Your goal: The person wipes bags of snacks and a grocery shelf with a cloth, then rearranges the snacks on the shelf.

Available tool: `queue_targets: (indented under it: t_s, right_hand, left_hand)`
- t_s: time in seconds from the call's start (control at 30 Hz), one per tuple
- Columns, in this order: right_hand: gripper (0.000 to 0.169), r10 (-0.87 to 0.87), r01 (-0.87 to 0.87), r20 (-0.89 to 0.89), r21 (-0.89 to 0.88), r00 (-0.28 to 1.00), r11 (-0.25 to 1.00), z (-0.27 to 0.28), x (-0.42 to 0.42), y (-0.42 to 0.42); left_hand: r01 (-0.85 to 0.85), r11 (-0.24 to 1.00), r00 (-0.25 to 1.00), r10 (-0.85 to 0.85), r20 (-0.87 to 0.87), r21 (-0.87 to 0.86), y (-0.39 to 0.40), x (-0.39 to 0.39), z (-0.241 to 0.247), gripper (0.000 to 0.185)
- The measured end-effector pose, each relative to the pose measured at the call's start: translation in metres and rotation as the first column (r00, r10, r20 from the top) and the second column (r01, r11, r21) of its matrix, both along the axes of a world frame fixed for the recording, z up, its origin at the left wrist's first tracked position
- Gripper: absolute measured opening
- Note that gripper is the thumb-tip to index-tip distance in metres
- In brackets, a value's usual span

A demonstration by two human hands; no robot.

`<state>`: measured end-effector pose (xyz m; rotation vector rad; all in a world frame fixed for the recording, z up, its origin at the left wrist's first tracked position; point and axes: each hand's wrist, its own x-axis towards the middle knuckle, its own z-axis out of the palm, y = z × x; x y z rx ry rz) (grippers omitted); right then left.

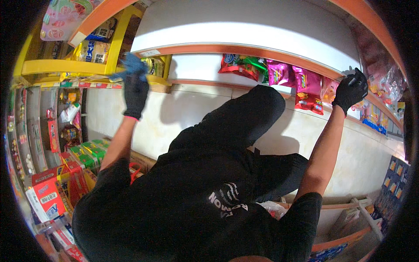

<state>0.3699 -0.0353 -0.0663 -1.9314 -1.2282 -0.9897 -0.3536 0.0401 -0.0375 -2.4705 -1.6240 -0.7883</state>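
Note:
My left hand (pixel 136 96), in a black glove with a pink cuff edge, is blurred and raised at the left end of a white shelf board (pixel 245 34). In its fingers is a blue cloth (pixel 132 67), also blurred, beside the yellow rack. My right hand (pixel 352 90), gloved in black too, is curled at the orange front edge (pixel 314 67) of that shelf, towards its right end. Just left of it, on the level below, lie pink snack bags (pixel 306 79) and a red snack bag (pixel 309 103).
A yellow rack (pixel 65 67) with packaged food stands at the left. Stacked red cartons (pixel 49 196) and green boxes (pixel 86 154) lie below it. Further bagged goods (pixel 373 118) sit at the right. My bent knee (pixel 265 104) is close to the lower shelf.

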Motion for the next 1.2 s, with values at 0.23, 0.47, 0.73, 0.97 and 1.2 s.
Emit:
queue_targets:
  t_s: [0.23, 0.47, 0.73, 0.97, 1.2]
  right_hand:
    - [0.024, 0.074, -0.074, -0.052, -0.008, 0.996, 0.997, -0.006, -0.002, 0.011]
    - [0.019, 0.075, -0.074, -0.103, 0.009, 0.992, 0.997, 0.005, -0.007, 0.004]
    - [0.064, 0.182, -0.174, -0.540, 0.066, 0.822, 0.983, -0.082, -0.069, -0.101]
    - [0.099, 0.093, -0.205, -0.483, -0.185, 0.871, 0.961, -0.113, -0.129, -0.052]
    - [0.049, 0.200, -0.292, -0.373, -0.209, 0.906, 0.933, -0.124, -0.115, -0.045]
  left_hand:
    - [0.087, 0.965, 0.903, 0.027, 0.429, -0.245, 0.037, 0.111, -0.131, 0.037]
    - [0.253, 0.876, 0.945, -0.314, -0.087, -0.410, 0.070, 0.230, -0.132, 0.055]
    - [0.708, 0.477, 0.676, -0.247, 0.694, -0.521, -0.005, 0.358, -0.092, 0.060]
    - [0.916, 0.035, 0.277, 0.667, 0.692, -0.401, 0.016, 0.413, -0.124, 0.032]
    - [0.970, -0.237, 0.209, 0.709, 0.674, -0.052, 0.021, 0.426, -0.110, 0.042]
